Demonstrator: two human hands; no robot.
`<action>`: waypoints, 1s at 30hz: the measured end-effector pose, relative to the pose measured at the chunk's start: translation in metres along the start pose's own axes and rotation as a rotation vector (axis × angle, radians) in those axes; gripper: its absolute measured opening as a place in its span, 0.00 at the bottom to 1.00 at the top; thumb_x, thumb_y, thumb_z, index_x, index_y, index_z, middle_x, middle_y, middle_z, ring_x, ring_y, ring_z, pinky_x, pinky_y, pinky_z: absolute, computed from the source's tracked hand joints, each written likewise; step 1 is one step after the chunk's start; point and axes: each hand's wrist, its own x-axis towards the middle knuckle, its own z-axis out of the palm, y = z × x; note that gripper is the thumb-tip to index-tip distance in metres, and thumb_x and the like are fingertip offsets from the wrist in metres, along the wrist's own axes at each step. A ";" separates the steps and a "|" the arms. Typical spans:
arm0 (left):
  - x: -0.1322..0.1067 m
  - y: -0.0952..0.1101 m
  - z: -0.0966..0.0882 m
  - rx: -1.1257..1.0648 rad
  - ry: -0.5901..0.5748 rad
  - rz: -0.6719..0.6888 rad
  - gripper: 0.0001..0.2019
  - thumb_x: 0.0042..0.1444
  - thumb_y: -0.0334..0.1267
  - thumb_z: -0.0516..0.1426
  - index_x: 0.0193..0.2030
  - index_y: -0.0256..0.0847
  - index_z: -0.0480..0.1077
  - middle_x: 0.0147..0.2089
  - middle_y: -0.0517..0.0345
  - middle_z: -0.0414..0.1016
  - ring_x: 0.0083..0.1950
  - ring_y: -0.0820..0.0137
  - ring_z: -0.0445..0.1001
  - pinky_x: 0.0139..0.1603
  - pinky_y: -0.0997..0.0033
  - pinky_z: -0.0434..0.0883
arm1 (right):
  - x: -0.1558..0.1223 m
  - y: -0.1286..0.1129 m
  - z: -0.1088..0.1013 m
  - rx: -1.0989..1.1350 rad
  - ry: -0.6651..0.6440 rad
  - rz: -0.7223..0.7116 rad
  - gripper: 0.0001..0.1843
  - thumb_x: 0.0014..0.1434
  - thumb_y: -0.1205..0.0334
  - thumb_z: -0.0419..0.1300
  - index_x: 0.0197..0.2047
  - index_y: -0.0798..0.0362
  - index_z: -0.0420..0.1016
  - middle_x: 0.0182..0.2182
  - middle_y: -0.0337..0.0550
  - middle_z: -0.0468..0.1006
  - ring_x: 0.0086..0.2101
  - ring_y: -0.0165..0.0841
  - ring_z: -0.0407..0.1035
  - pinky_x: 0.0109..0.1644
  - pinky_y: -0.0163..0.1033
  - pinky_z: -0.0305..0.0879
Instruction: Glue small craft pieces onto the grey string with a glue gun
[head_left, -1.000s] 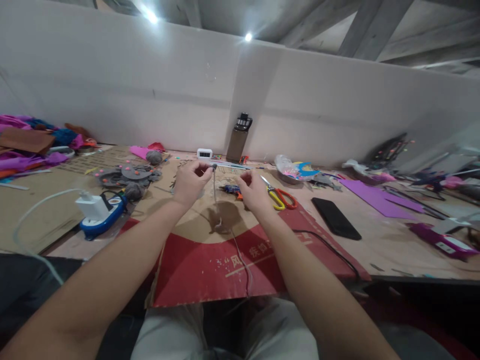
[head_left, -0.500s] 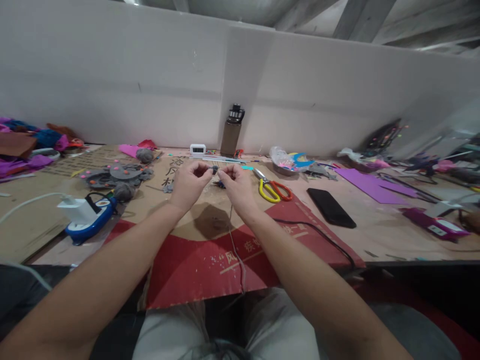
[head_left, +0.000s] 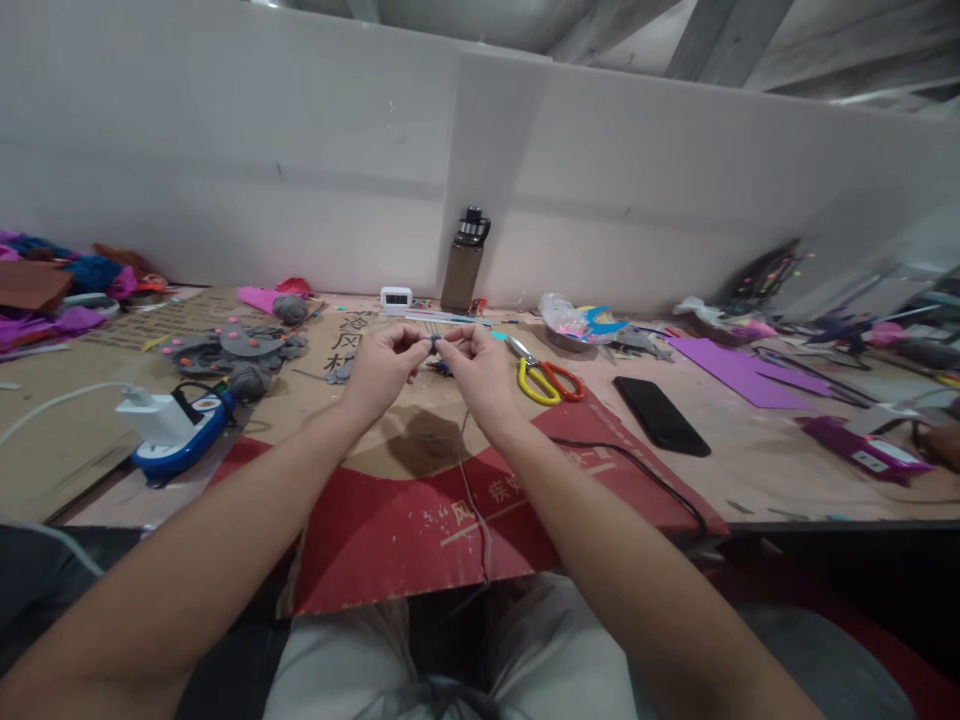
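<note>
Between the fingertips of both hands is a small dark grey piece, too small and covered to name. My left hand pinches it from the left, thumb and forefinger pressed together. From the right, my right hand pinches it the same way, and the fingertips of the two hands nearly touch. A thin grey cord runs from below my right hand down over the red and brown cardboard. Scissors with one yellow and one red handle lie just right of my right hand.
A black phone and purple sheets lie to the right. Behind my hands stand a dark bottle and a small white clock. Leftward are a blue power strip and grey felt pieces with pink dots.
My fingertips have drawn closer together around the small dark piece, covering more of it. Some of my left hand's lower fingers now show below. The things on the table have not moved.
</note>
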 end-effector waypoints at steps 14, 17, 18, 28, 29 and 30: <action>0.010 0.006 -0.017 -0.011 -0.324 -0.158 0.14 0.50 0.45 0.61 0.38 0.35 0.75 0.28 0.56 0.74 0.27 0.75 0.70 0.28 0.75 0.68 | 0.006 0.005 -0.018 -0.050 -0.126 0.134 0.10 0.48 0.56 0.59 0.27 0.54 0.68 0.18 0.32 0.64 0.21 0.25 0.54 0.25 0.33 0.48; 0.006 0.010 -0.012 0.132 -0.312 -0.132 0.10 0.51 0.40 0.61 0.36 0.35 0.75 0.23 0.58 0.73 0.24 0.76 0.70 0.27 0.75 0.68 | 0.005 0.003 -0.019 -0.248 -0.143 0.049 0.10 0.51 0.55 0.58 0.27 0.53 0.69 0.17 0.32 0.61 0.20 0.25 0.53 0.24 0.34 0.45; 0.005 0.011 -0.011 0.166 -0.307 -0.127 0.09 0.51 0.39 0.61 0.35 0.35 0.75 0.23 0.58 0.73 0.23 0.76 0.70 0.27 0.75 0.68 | 0.004 0.002 -0.019 -0.302 -0.140 0.016 0.09 0.52 0.56 0.58 0.27 0.54 0.70 0.17 0.32 0.61 0.20 0.25 0.53 0.25 0.34 0.45; 0.002 0.011 -0.003 0.170 -0.105 -0.141 0.03 0.49 0.33 0.59 0.28 0.35 0.71 0.20 0.60 0.71 0.21 0.76 0.70 0.24 0.76 0.69 | -0.001 0.003 -0.014 -0.259 -0.156 -0.115 0.07 0.56 0.63 0.55 0.39 0.53 0.66 0.25 0.35 0.68 0.26 0.28 0.62 0.31 0.35 0.56; 0.002 0.011 -0.003 0.161 -0.085 -0.144 0.03 0.48 0.33 0.59 0.28 0.35 0.71 0.20 0.60 0.71 0.21 0.76 0.70 0.24 0.76 0.69 | -0.002 0.004 -0.013 -0.246 -0.151 -0.131 0.05 0.56 0.63 0.55 0.37 0.53 0.65 0.26 0.36 0.69 0.27 0.28 0.63 0.32 0.35 0.56; 0.002 0.011 -0.003 0.149 -0.065 -0.148 0.03 0.48 0.33 0.59 0.28 0.35 0.71 0.20 0.60 0.71 0.21 0.76 0.70 0.24 0.77 0.68 | -0.002 0.004 -0.012 -0.246 -0.144 -0.148 0.03 0.56 0.63 0.55 0.35 0.53 0.65 0.26 0.36 0.69 0.27 0.28 0.63 0.32 0.35 0.57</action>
